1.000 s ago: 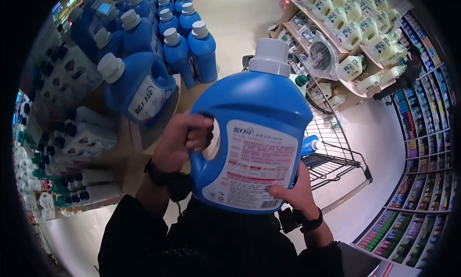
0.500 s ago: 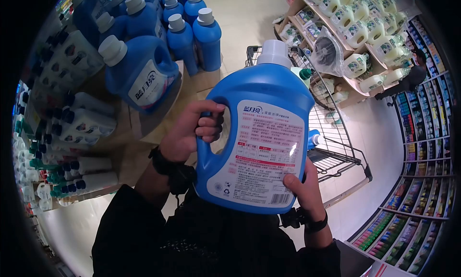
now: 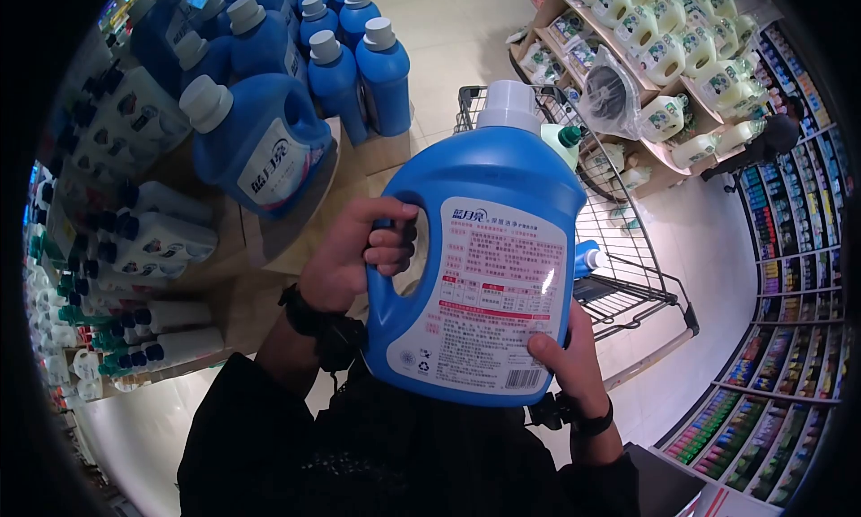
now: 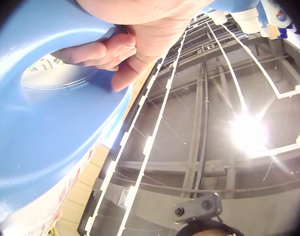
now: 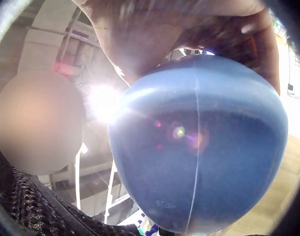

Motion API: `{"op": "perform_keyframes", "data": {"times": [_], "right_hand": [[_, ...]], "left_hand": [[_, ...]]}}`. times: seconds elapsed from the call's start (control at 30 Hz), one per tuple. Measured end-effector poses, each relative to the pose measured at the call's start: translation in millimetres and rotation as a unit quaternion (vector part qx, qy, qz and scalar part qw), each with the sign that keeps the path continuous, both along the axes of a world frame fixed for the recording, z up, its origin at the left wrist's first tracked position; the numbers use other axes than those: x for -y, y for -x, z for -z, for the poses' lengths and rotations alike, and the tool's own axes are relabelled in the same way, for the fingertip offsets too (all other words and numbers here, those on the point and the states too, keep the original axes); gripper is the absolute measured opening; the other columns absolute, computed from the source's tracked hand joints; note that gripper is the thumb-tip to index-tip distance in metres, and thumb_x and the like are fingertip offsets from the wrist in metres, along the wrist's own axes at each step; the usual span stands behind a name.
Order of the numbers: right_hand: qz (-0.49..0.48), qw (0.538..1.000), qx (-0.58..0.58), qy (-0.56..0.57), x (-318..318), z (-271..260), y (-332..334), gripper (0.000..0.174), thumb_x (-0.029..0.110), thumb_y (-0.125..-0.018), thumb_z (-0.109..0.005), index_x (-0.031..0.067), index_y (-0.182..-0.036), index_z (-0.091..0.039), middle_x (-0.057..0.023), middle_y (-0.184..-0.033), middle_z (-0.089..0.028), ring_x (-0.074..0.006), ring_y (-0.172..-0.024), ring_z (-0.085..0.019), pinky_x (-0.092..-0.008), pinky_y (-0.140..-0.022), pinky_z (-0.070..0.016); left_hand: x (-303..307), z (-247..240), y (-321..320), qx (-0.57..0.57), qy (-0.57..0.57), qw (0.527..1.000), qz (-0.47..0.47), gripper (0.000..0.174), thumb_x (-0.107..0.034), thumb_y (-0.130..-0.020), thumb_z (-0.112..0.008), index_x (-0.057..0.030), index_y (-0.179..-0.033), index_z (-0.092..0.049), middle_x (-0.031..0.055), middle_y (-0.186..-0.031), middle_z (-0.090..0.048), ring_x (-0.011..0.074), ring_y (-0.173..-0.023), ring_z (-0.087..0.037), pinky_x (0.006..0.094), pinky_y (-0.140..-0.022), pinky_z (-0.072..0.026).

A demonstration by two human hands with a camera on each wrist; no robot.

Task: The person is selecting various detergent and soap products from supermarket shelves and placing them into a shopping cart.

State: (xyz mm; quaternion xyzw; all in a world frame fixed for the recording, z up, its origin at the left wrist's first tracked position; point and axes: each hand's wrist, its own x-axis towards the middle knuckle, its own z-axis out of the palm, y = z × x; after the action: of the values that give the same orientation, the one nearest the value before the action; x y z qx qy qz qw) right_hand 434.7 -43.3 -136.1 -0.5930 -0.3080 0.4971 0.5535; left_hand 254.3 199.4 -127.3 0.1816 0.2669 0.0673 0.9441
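Observation:
A large blue jug (image 3: pixel 493 172) with a white cap is held upright before the body, its printed back label (image 3: pixel 498 293) facing the head camera. The left hand (image 3: pixel 359 252) grips its handle, fingers curled through the opening, as the left wrist view also shows with the hand (image 4: pixel 125 49) on the blue jug (image 4: pixel 42 128). At the lower right side, the right hand (image 3: pixel 572 360) holds the jug with the thumb on the label's edge. In the right wrist view the hand (image 5: pixel 189 29) spans the jug's blue side (image 5: pixel 199 142).
More blue jugs (image 3: pixel 251 149) and bottles (image 3: pixel 381 82) stand on a display at the left, above white bottles (image 3: pixel 166 239). A wire cart (image 3: pixel 641 284) holding a blue bottle (image 3: pixel 587 259) is beyond the jug. Shelves (image 3: pixel 780 293) line the right, where a person (image 3: pixel 778 136) is.
The jug has tilted so its label faces the head camera more squarely, and it has shifted slightly right. Both hands have kept their hold on it.

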Motion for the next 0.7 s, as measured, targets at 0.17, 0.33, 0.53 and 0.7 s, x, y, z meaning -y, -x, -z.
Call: {"op": "perform_keyframes", "data": {"times": [0.17, 0.33, 0.53, 0.7], "right_hand": [[-0.004, 1.000, 0.001, 0.006, -1.3, -0.8, -0.9, 0.072, 0.039, -0.077, -0.078, -0.0021, -0.127, -0.047, -0.0145, -0.111, -0.065, -0.0219, -0.100, -0.064, -0.0354, -0.089, -0.0506], [-0.010, 1.000, 0.007, -0.001, -2.7, -1.8, -2.2, 0.071, 0.040, -0.078, -0.076, -0.0022, -0.128, -0.047, -0.0145, -0.111, -0.065, -0.0220, -0.100, -0.064, -0.0350, -0.088, -0.0505], [-0.008, 1.000, 0.021, -0.005, 0.4, 3.9, -5.6, 0.075, 0.047, -0.081, -0.072, -0.0031, -0.130, -0.046, -0.0158, -0.112, -0.064, -0.0226, -0.101, -0.064, -0.0347, -0.088, -0.0500], [-0.006, 1.000, 0.014, -0.004, -1.4, 1.0, -6.1, 0.077, 0.049, -0.080, -0.072, -0.0032, -0.130, -0.046, -0.0157, -0.112, -0.064, -0.0230, -0.102, -0.063, -0.0347, -0.088, -0.0496]], "left_hand": [[-0.7, 6.8, 1.4, 0.023, 0.008, 1.000, -0.001, 0.026, -0.011, -0.091, -0.056, -0.0158, -0.068, -0.044, -0.0075, -0.049, -0.036, 0.0043, -0.037, -0.035, 0.0217, -0.038, -0.0335], [-0.3, 6.1, -1.2, 0.011, 0.013, 1.000, -0.010, 0.021, -0.011, -0.091, -0.056, -0.0149, -0.072, -0.048, -0.0078, -0.049, -0.037, 0.0045, -0.037, -0.035, 0.0217, -0.038, -0.0348], [-1.0, 5.3, -2.7, 0.016, 0.014, 1.000, 0.002, 0.020, -0.014, -0.090, -0.057, -0.0126, -0.071, -0.053, -0.0082, -0.049, -0.042, 0.0032, -0.038, -0.038, 0.0191, -0.040, -0.0364], [-0.5, 4.7, -5.2, 0.008, 0.018, 1.000, 0.000, 0.020, -0.014, -0.091, -0.056, -0.0131, -0.071, -0.052, -0.0082, -0.049, -0.042, 0.0031, -0.038, -0.038, 0.0193, -0.040, -0.0363]]}}
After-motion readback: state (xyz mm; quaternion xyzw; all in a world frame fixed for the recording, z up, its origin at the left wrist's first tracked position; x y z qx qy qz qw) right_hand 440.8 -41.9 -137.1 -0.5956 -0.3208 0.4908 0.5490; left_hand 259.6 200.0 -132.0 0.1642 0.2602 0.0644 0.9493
